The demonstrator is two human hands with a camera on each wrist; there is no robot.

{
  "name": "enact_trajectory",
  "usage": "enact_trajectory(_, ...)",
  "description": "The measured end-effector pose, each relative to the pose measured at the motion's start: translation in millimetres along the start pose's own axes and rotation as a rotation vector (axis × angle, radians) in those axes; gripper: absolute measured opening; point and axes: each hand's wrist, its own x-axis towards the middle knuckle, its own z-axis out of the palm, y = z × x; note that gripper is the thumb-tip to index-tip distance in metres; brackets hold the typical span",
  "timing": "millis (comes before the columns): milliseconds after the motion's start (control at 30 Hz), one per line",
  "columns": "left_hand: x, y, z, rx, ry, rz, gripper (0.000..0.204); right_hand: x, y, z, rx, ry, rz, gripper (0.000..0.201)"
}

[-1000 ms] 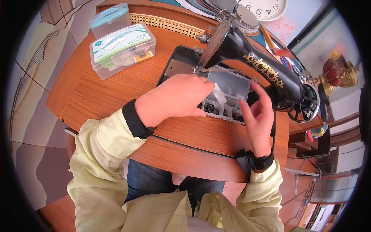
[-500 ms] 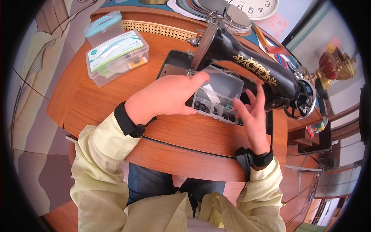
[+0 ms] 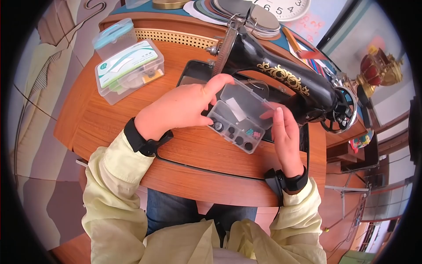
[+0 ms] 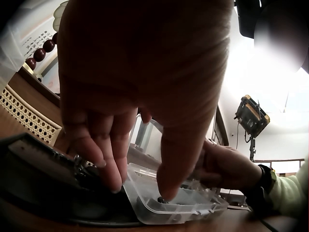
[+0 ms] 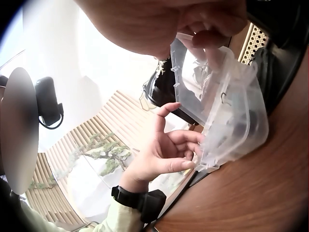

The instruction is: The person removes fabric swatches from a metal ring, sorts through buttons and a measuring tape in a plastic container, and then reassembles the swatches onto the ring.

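A clear plastic compartment box stands open in front of the sewing machine, its hinged lid tipped back. Dark buttons lie in its front compartments, with small teal and pink pieces beside them and a white slip of paper farther in. My left hand holds the box by its left end, thumb at the near corner and fingers along the side. At the other end my right hand pinches the lid's edge, some fingers showing through the plastic.
A black sewing machine with gold ornament rises behind the box, its handwheel at right. On the wooden table at left are a white-labelled container and a blue-lidded one. A clock lies beyond.
The box has come nearer to me and turned, its right end swinging toward the table's front edge. My right hand has gone from loosely spread beside it to the lid's edge.
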Motion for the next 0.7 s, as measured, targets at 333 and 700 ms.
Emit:
enact_trajectory(333,-2,-1,-2,-0.16,0.067,0.023,0.082,-1,-5,4,-0.182,-0.07,-0.138,0.034)
enact_trajectory(700,-2,4,-1,0.022,0.047,-0.057,0.043,-8,-9,9,-0.398,-0.34,-0.462,0.043)
